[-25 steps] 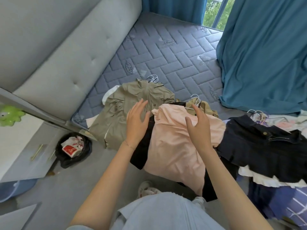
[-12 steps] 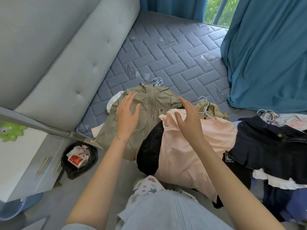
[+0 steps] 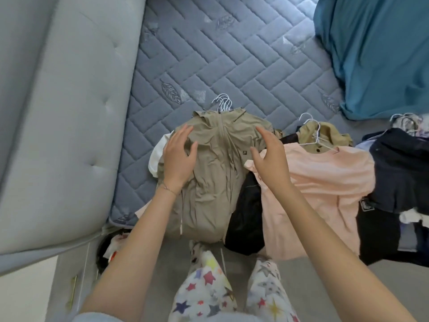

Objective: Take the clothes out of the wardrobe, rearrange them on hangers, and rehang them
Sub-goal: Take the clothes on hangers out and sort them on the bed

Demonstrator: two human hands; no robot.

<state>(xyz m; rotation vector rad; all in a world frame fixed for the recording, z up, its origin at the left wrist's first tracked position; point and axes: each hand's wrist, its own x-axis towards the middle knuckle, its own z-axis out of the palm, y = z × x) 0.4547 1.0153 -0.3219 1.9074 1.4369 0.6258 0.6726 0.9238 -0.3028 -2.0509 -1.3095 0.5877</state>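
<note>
Both hands are spread and relaxed, gripping nothing. The left hand (image 3: 178, 159) lies on the khaki jacket (image 3: 220, 173) and the right hand (image 3: 270, 159) hovers over its other shoulder, probably to square it on its hanger. Hanger hooks (image 3: 222, 104) poke out beyond the fingertips. A pink shirt (image 3: 325, 182) under the right wrist crowds the jacket's edge.

Khaki jacket (image 3: 216, 173) was thin matt cloth, creased. Pink garment (image 3: 325, 182) was soft matt cloth, smooth. Mattress (image 3: 232, 54) was quilted grey cloth. Hangers (image 3: 223, 103) looked white-coated wire, smooth. Headboard (image 3: 69, 112) was tufted matt fabric.
</note>
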